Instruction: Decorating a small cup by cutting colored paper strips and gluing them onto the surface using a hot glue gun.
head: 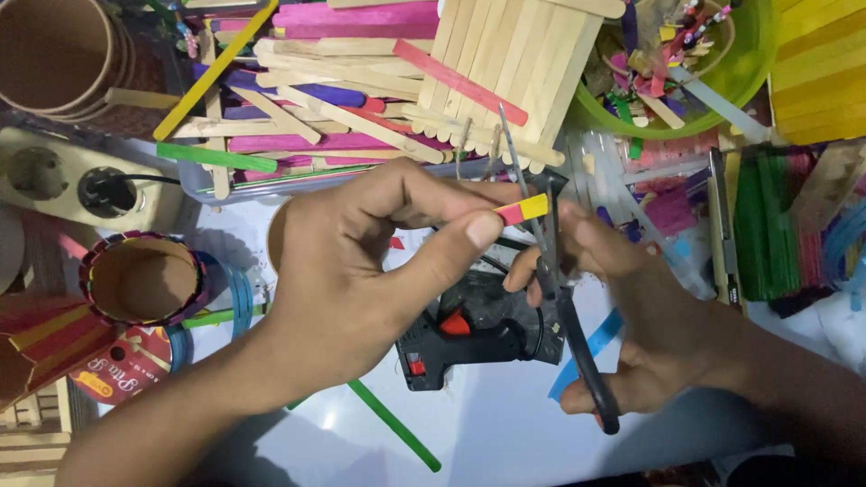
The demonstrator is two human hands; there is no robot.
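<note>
Pinching a short red-and-yellow stick piece (521,211) between thumb and fingertips, the left hand (361,271) has its grip pressed together on it. Right hand (631,307) grips black scissors (555,271), fingers through the handles, blades crossing just right of the piece. Below the grip a black glue gun (469,338) lies on the white bench (487,433). Above it, a pile of coloured craft sticks (343,99).

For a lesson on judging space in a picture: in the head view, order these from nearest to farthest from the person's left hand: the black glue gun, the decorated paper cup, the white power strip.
1. Black glue gun: just right of the left hand, partly under it.
2. Decorated paper cup: to its left on the table.
3. White power strip: farthest, at the upper left edge.
</note>
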